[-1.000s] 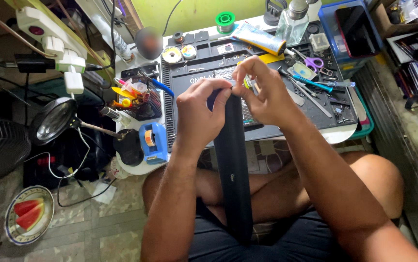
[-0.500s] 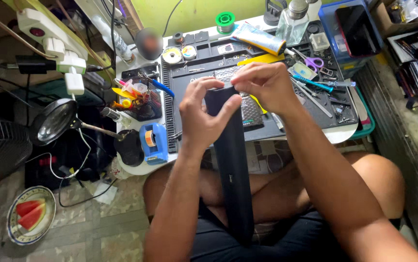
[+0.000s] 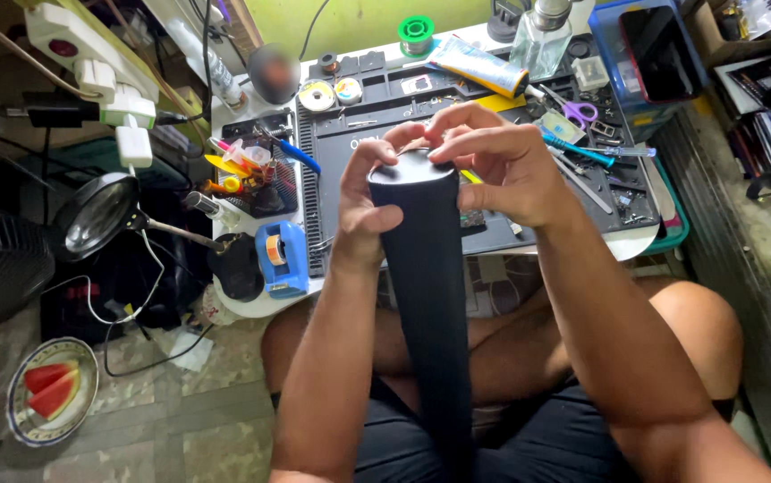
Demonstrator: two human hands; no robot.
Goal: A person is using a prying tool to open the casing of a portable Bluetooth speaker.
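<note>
A long black speaker bar (image 3: 428,304) stands nearly upright between my knees, its top end raised before the work mat. My left hand (image 3: 369,204) grips that top end from the left, thumb across the front. My right hand (image 3: 497,165) curls over the top from the right, its fingertips on the end cap. Whether it holds a small tool there is hidden by the fingers.
Behind the hands lies a black work mat (image 3: 332,134) with tweezers, purple scissors (image 3: 578,112), a blue screwdriver, a glue tube (image 3: 475,64) and a solder spool (image 3: 416,29). A blue tape dispenser (image 3: 280,255) and a magnifier lamp (image 3: 99,215) stand left. A plate of watermelon (image 3: 50,402) lies on the floor.
The speaker bar has come up and closer, and both hands have closed over its top end. The right hand's yellow-tipped tool has gone out of sight.
</note>
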